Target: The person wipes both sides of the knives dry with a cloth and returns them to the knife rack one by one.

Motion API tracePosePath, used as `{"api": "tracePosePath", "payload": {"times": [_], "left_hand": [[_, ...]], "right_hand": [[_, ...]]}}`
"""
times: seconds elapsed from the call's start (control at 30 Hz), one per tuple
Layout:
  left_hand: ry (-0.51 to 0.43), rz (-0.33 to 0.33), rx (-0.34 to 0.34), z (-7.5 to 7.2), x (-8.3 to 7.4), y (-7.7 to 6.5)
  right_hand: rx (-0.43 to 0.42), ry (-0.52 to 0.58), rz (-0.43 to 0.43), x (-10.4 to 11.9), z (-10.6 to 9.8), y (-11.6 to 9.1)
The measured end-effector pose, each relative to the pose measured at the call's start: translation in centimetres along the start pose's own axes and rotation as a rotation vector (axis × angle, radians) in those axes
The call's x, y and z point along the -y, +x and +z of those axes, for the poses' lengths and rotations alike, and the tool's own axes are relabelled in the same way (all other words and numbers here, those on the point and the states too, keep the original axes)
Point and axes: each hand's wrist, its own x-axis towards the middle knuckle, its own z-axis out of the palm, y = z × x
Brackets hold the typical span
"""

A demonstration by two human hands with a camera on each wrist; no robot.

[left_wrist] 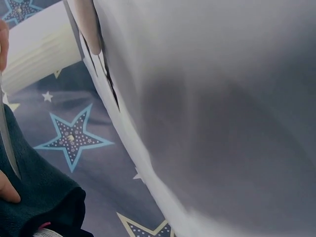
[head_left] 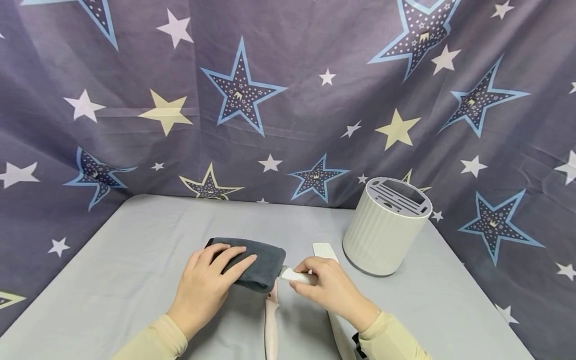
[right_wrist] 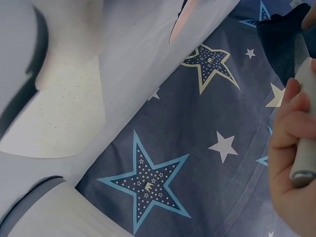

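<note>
My left hand (head_left: 202, 287) holds a dark grey-blue cloth (head_left: 270, 257), its fingers laid over the top. In my right hand (head_left: 333, 287) is a small knife with a white handle (head_left: 297, 276), gripped between thumb and fingers. The knife's blade (left_wrist: 7, 143) lies against the cloth in the left wrist view; from the head view the cloth hides most of it. The right wrist view shows the fingers wrapped around the handle (right_wrist: 304, 153), with its metal end cap below them. Below the cloth lies a knife with a pale pink handle (head_left: 271, 325).
A ribbed white knife block (head_left: 382, 235) with slots in its top stands at the right. Under the right forearm lies a broad white-bladed knife (head_left: 325, 251), partly covered. The grey tabletop (head_left: 148, 240) ends at a star-patterned curtain (head_left: 292, 130) behind and at both sides.
</note>
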Motion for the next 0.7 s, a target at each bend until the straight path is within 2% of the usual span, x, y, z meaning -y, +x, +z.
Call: {"api": "tracePosePath", "payload": {"times": [0.17, 0.4, 0.7], "left_hand": [[-0.014, 0.007, 0.007, 0.2, -0.3, 0.2], [-0.025, 0.036, -0.042, 0.8, -1.0, 0.9], [-0.02, 0.05, -0.07, 0.9, -1.2, 1.3]], "right_hand": [[0.002, -0.001, -0.008, 0.1, 0.1, 0.1], [-0.01, -0.011, -0.001, 0.2, 0.2, 0.0], [-0.022, 0.012, 0.029, 0.4, -0.1, -0.3]]}}
